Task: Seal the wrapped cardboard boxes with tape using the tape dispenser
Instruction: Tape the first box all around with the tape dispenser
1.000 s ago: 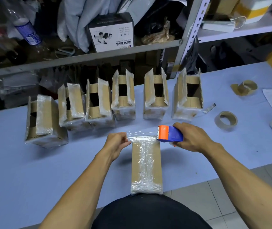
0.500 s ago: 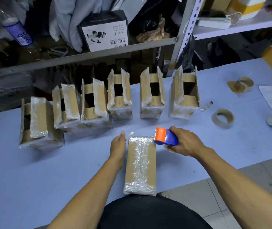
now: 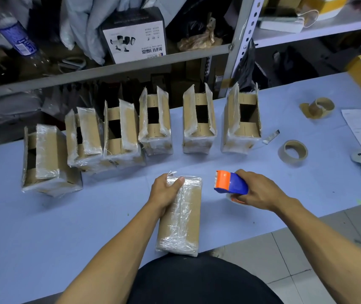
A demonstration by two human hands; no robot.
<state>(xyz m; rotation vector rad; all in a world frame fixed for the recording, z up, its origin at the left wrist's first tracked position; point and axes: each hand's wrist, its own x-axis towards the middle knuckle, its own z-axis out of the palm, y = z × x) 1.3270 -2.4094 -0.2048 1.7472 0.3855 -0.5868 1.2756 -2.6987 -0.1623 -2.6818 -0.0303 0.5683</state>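
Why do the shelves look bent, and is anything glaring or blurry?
Head view: the wide lens bows the shelf and the table edge; the plastic wrap on the box under the left hand glints; the upper corners blur; the tape dispenser in the right hand stays sharp.

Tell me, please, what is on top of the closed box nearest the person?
The left hand grips its far end, over clear wrap. What the box holds is hidden.
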